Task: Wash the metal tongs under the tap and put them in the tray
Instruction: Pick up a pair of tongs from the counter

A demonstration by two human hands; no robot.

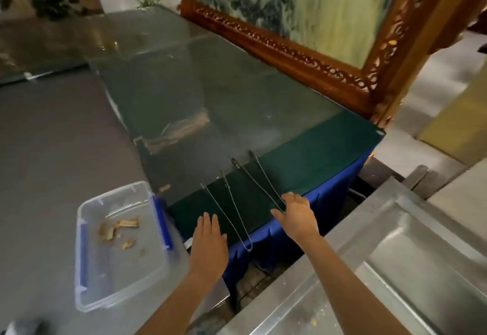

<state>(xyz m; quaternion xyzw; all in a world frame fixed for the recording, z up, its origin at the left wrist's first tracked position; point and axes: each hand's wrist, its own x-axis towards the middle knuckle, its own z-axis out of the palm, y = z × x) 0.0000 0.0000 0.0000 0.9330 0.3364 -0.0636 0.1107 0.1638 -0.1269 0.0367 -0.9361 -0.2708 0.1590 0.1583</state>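
Two pairs of thin metal tongs lie on the green glass-topped table [329,144]. The left pair [232,210] points its joined end toward me near the table's front edge. The right pair [259,179] lies slanted, and its joined end is under the fingers of my right hand [296,214], which reaches it with straight fingers; whether the hand touches it I cannot tell. My left hand [209,242] hovers flat, fingers straight, just left of the left pair and holds nothing. No tap is in view.
A clear plastic container [87,276] with blue clips and some crumbs sits on the grey counter at left. A steel sink surface [395,268] lies at lower right, across a gap from the blue-skirted table. A carved wooden frame [303,52] stands behind the table.
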